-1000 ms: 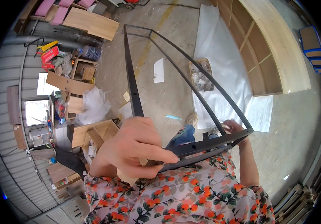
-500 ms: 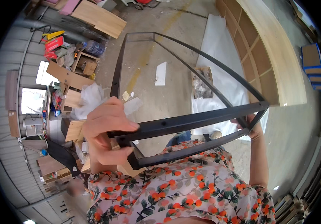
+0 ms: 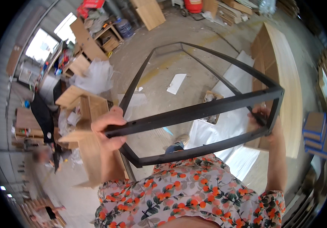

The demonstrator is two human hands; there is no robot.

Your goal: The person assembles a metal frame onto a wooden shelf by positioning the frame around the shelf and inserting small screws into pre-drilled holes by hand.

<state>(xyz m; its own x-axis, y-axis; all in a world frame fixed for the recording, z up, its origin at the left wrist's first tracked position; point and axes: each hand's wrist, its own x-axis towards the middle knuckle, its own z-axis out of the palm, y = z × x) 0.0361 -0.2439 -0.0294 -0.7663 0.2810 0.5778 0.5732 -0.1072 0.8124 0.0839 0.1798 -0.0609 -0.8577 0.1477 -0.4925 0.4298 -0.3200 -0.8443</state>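
Observation:
In front of my body I hold up a black metal frame [image 3: 194, 113], an open box shape of thin bars. My left hand [image 3: 110, 129] grips its near left corner, thumb and fingers closed around the bar. At the right end my right hand [image 3: 262, 118] is wrapped round a bar by the near right corner, its fingers partly hidden behind the metal. The far end of the frame points away from me over the concrete floor, off the ground.
A long pale wooden cabinet [image 3: 285, 76] lies at the right, beside white sheeting [image 3: 216, 133] and a small open box of parts [image 3: 211, 118]. Wooden panels [image 3: 91, 152] and clear plastic wrap [image 3: 95, 78] crowd the left. Blue-edged cartons [image 3: 315, 129] are stacked far right.
My view has swung round, and the surroundings have shifted in the picture. Both hands keep hold of the frame, whose left end now shows slightly higher and tilted differently.

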